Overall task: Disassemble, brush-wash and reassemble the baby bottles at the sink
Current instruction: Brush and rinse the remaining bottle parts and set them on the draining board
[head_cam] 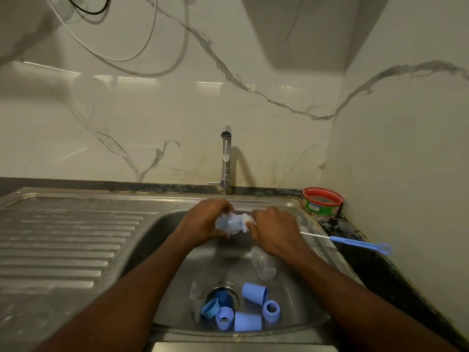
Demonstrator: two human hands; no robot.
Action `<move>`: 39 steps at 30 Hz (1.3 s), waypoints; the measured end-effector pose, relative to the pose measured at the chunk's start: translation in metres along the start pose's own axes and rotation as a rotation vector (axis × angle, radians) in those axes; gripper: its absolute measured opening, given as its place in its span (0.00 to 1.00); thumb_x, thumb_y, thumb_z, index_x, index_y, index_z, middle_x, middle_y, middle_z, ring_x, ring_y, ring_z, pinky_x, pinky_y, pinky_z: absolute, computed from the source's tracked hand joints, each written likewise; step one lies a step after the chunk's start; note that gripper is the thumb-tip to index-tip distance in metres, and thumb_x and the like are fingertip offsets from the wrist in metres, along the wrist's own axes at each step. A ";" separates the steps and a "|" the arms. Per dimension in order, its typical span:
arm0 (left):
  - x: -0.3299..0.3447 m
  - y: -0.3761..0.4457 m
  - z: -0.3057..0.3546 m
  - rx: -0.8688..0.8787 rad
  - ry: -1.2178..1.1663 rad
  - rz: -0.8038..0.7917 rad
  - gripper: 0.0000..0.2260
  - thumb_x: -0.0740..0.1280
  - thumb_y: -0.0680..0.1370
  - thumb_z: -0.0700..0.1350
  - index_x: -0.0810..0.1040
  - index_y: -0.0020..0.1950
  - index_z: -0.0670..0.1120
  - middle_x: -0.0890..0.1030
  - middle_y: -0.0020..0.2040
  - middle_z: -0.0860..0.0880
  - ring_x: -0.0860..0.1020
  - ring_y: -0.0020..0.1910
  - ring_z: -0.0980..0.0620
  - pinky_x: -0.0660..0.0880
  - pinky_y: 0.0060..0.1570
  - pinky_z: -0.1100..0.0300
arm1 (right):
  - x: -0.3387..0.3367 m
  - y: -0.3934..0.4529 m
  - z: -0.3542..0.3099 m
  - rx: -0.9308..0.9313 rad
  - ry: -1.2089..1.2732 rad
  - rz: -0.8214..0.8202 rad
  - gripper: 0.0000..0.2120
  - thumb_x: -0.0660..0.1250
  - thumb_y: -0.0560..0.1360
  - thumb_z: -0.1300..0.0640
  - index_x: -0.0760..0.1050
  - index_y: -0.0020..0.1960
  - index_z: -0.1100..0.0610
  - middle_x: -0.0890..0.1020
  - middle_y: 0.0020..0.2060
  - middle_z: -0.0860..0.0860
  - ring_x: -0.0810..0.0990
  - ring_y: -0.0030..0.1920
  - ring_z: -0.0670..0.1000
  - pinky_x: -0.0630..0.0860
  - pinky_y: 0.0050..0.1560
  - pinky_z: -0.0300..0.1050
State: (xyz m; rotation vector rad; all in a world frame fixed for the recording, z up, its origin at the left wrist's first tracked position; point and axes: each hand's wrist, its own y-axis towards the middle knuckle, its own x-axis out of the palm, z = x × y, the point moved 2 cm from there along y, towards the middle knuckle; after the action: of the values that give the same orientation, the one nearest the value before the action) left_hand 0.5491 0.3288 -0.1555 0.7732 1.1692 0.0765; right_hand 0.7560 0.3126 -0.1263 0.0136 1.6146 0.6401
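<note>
Over the steel sink (299,295), under the running tap (225,158), my left hand (203,222) grips a clear baby bottle (227,224) held sideways. My right hand (274,232) grips a brush whose white foamy head (247,221) is at the bottle's mouth; its thin wire stem and blue handle (360,243) stick out to the right over the counter. A second clear bottle (264,265) lies in the basin. Around the drain lie blue caps (254,293), blue collar rings (271,309) and clear teats (195,290).
A ribbed steel drainboard (63,245) stretches left of the basin. A round red-rimmed green tub (322,203) sits on the dark counter at the back right corner. A marble-patterned wall rises behind and to the right, with loose cables hanging at top left.
</note>
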 end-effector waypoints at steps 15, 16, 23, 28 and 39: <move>-0.005 -0.003 0.000 -0.073 0.138 -0.147 0.24 0.75 0.75 0.52 0.75 0.69 0.51 0.79 0.64 0.49 0.75 0.61 0.50 0.73 0.62 0.52 | -0.009 -0.004 0.000 -0.005 0.040 -0.040 0.20 0.60 0.81 0.39 0.76 0.68 0.46 0.83 0.56 0.50 0.81 0.53 0.51 0.75 0.52 0.47; -0.009 -0.004 -0.003 -0.093 0.175 -0.138 0.24 0.76 0.74 0.52 0.76 0.69 0.52 0.79 0.64 0.49 0.75 0.61 0.50 0.73 0.62 0.52 | -0.011 -0.003 0.002 -0.013 0.041 -0.048 0.20 0.61 0.81 0.39 0.77 0.68 0.46 0.84 0.55 0.50 0.81 0.52 0.51 0.76 0.51 0.47; -0.015 -0.001 0.004 -0.193 0.260 -0.134 0.26 0.77 0.71 0.54 0.77 0.68 0.55 0.80 0.62 0.50 0.76 0.60 0.50 0.74 0.60 0.54 | -0.028 -0.006 0.004 0.018 0.000 -0.055 0.19 0.63 0.79 0.39 0.80 0.63 0.47 0.84 0.54 0.49 0.81 0.52 0.51 0.75 0.50 0.48; -0.008 -0.003 0.008 -0.290 0.251 -0.223 0.26 0.79 0.70 0.52 0.78 0.67 0.55 0.81 0.61 0.52 0.77 0.58 0.52 0.75 0.60 0.55 | -0.035 -0.007 -0.005 0.024 -0.083 -0.089 0.19 0.66 0.78 0.40 0.79 0.63 0.48 0.82 0.53 0.51 0.80 0.50 0.51 0.72 0.45 0.46; 0.009 -0.004 0.016 -0.478 0.131 -0.370 0.30 0.81 0.68 0.47 0.75 0.68 0.52 0.77 0.63 0.49 0.77 0.59 0.50 0.77 0.59 0.51 | -0.045 -0.007 -0.018 0.037 -0.282 -0.134 0.20 0.73 0.75 0.43 0.80 0.63 0.49 0.82 0.52 0.51 0.81 0.52 0.51 0.71 0.45 0.46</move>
State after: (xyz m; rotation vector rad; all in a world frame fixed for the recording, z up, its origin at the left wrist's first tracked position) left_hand 0.5654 0.3217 -0.1626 0.1274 1.3342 0.0952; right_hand 0.7496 0.2829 -0.0884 0.0218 1.3428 0.4815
